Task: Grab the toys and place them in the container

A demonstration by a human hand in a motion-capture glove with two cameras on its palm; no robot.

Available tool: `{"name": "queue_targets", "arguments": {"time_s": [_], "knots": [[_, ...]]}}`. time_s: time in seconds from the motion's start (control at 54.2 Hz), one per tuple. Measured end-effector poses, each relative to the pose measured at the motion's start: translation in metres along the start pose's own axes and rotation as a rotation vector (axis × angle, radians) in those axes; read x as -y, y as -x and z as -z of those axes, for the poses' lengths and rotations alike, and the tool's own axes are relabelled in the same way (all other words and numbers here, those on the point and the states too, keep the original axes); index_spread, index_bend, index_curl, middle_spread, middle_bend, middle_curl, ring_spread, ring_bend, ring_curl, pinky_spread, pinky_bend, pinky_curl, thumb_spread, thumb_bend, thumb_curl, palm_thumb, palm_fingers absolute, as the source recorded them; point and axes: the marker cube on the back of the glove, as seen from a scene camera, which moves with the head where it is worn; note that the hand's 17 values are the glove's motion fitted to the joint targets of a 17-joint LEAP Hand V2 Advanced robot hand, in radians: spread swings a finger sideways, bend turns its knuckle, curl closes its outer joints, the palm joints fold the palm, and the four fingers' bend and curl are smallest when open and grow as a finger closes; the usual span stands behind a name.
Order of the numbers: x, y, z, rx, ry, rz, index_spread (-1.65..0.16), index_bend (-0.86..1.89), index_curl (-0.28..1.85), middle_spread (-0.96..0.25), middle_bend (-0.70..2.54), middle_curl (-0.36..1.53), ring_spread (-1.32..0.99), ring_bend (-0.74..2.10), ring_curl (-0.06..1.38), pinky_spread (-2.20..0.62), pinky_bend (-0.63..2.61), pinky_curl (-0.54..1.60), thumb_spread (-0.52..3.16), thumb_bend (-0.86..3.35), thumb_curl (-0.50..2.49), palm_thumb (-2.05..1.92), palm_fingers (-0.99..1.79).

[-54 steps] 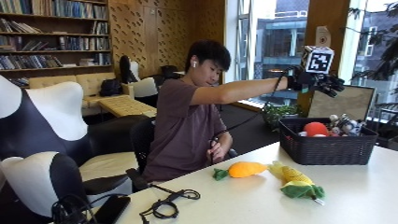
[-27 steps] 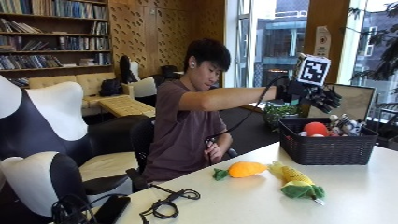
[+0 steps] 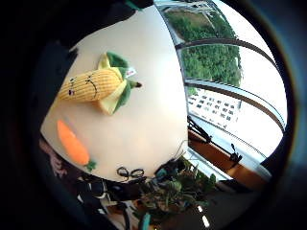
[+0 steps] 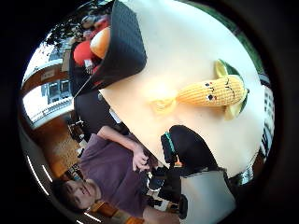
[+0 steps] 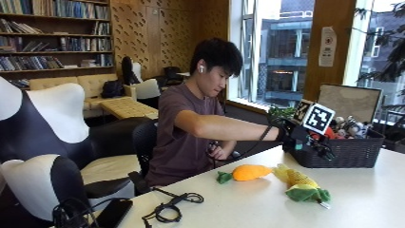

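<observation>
Reaching out over the tabletop (image 5: 253, 199), my right hand (image 5: 303, 137) hangs in the air just in front of the black basket (image 5: 345, 153), above the toys. I cannot tell if my fingers are open or curled, because they are hidden from every view.

Two toys lie on the tabletop near the basket. The corn toy (image 5: 299, 184) has a yellow knitted body, green leaves and a little stitched face. The carrot toy (image 5: 245, 173) is orange with a green top and lies just beside the corn. More toys are already in the basket.

I think both toys are soft, light and squashy, so they will not break or slip. The corn looks best to grab around its fat yellow middle, not by the floppy leaves. The carrot can be taken around its middle too.

A small white tag (image 3: 131, 72) sticks out of the corn's leaves, but its writing is too tiny to read.
</observation>
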Motion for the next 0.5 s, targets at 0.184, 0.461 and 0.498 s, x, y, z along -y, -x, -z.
{"name": "queue_targets", "arguments": {"time_s": [0.184,0.461,0.498], "knots": [[0.018,-0.016,-0.054,0.02,0.068,0.026,-0.26,0.09,0.17,-0.05,0.13,0.24,-0.01,0.22,0.36,0.03,0.74,0.3,1.23,-0.01,0.38,0.23,-0.23],[0.044,-0.034,-0.111,0.099,-0.003,0.003,-0.27,0.17,0.19,-0.06,0.14,0.24,-0.03,0.22,0.37,0.03,0.64,0.29,1.19,-0.02,0.36,0.21,-0.13],[0.045,-0.036,-0.114,0.149,-0.07,0.006,-0.28,0.25,0.22,-0.08,0.15,0.24,-0.06,0.28,0.38,0.03,0.61,0.29,1.19,-0.01,0.35,0.21,0.03]]}}
